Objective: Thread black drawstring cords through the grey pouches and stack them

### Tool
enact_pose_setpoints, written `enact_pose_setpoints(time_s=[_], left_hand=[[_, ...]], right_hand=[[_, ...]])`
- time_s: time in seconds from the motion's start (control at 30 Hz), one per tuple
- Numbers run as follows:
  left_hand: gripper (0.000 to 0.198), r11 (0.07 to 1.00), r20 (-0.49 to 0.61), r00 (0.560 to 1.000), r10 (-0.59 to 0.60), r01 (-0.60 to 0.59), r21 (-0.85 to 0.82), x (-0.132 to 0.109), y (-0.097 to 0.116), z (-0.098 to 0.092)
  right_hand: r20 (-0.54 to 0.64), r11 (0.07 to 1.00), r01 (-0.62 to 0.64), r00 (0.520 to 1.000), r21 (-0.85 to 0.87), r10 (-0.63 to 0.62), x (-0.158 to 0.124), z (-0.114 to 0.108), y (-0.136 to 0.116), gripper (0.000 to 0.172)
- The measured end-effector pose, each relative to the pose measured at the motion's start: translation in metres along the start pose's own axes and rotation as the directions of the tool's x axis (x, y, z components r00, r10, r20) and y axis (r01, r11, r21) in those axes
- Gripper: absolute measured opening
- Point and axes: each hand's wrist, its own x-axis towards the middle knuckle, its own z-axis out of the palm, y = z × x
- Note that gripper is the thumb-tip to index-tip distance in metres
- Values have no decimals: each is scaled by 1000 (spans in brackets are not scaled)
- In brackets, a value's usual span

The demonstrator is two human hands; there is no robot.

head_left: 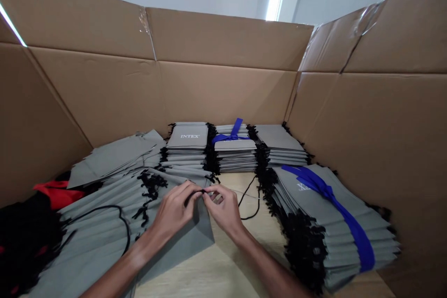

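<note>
My left hand and my right hand meet in the middle, fingertips pinched together on a black cord. Part of the cord is hidden by my fingers, and a loop of it trails on the table to the right. Beneath my hands lies a flat grey fabric pouch, its upper part covered by them. At my left forearm spreads a fanned pile of grey pouches with black knotted cord ends. Another black cord lies curved across that pile.
Stacked grey pouches stand along the back cardboard wall, one stack tied with blue ribbon. A ribbon-tied bundle sits at right on the wooden table. At far left are a black cord heap and red cloth.
</note>
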Motion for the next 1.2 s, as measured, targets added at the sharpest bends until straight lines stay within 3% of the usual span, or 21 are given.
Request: enact_pose_setpoints(time_s=[0.13,0.33,0.4,0.6,0.77,0.87,1.03,1.2], left_hand=[[26,999,6,1000,-26,26,26,0,-2,1],[19,938,-59,967,-246,223,-266,2,-4,3],[18,913,-88,956,-278,235,-335,1,-3,4],[15,943,-172,977,-125,63,-328,-2,1,0],[21,964,-161,985,56,-96,-250,-3,-5,-3],[25,968,-123,980,154,-175,-181,-3,-8,-4],[24,982,-39,982,186,-187,-27,-2,-7,-3],[24,975,-30,982,186,-181,127,-4,-9,3]], right_hand=[[-75,996,-58,996,-69,53,-3,9,-2,14],[0,964,-190,981,186,193,1,9,-7,18],[24,950,-199,980,240,199,4,6,-7,19],[24,943,-181,983,279,181,6,1,-8,19],[22,980,-147,989,130,146,6,-5,-12,17],[46,998,-62,997,5,62,7,-11,-15,14],[48,976,149,988,-159,-143,5,-16,-18,12],[-81,990,80,993,-113,-89,-2,-3,-20,8]])
